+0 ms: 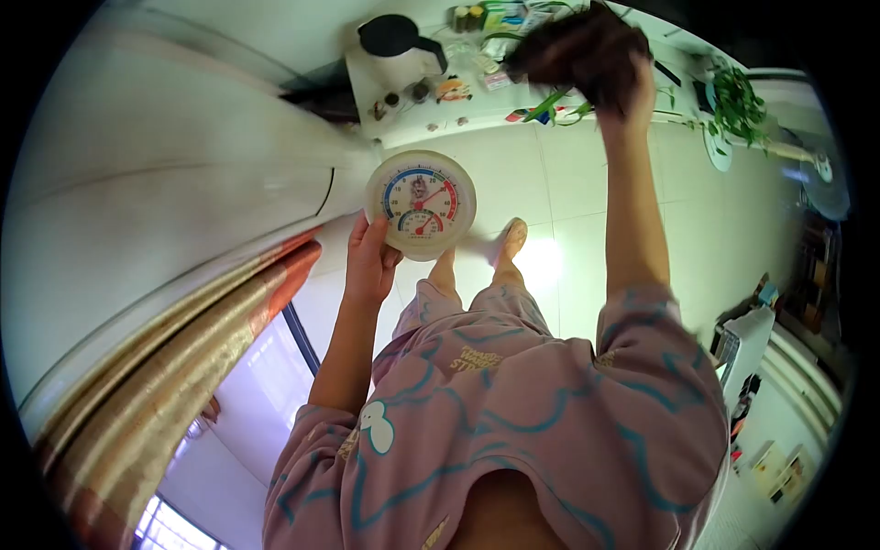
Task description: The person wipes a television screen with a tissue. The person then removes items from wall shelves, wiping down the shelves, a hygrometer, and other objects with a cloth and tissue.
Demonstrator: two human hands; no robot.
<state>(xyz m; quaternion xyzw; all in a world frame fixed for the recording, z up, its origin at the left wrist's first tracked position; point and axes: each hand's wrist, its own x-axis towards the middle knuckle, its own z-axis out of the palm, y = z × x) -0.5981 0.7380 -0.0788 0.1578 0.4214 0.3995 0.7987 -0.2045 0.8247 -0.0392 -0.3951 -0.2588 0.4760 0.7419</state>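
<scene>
My left hand [369,261] grips the lower left rim of a round white dial thermometer-hygrometer [422,203], thumb on its front. Its face carries a large upper scale in blue and red, a smaller lower scale and red pointers, and it is turned up towards me. My right hand [640,87] is raised at the far end of my stretched arm. It is closed on a dark brown, crumpled, cloth-like thing [582,55], smeared by motion, which hides most of the fingers and part of the white counter [412,119] behind.
On the counter stand a black-lidded jug [390,37], small jars [467,18] and a small figurine [453,89]. Potted greenery [736,105] hangs at the right. A gold and orange curtain [183,376] runs along the left. My feet [515,238] stand on pale floor tiles [573,174].
</scene>
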